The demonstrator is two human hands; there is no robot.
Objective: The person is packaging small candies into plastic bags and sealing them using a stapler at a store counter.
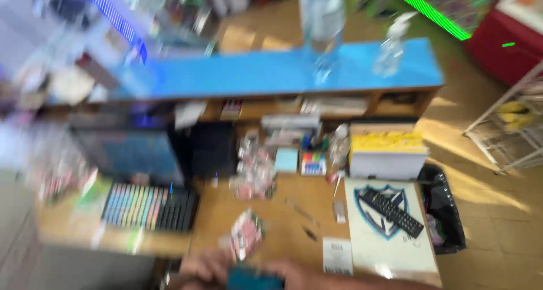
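Low at the frame's bottom edge, a teal box (254, 278) (blurred) gripped between left hand (206, 269) and right hand (300, 276), long axis crosswise, equally near both, over the wooden desk (283, 222).

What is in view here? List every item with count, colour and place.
Long blue counter top: one, blue, across the back.
Clear plastic bottles: two, clear, on the counter.
Backlit keyboard: one, black with coloured keys, desk left.
Black remote control: one, on the white mat, desk right.
Yellow-topped paper stack: one, behind the mat.
Black-lined waste bin: one, on the floor, right.
Small teal object: one, bottom edge, between both hands.
Left hand, right hand: on it; blurred.
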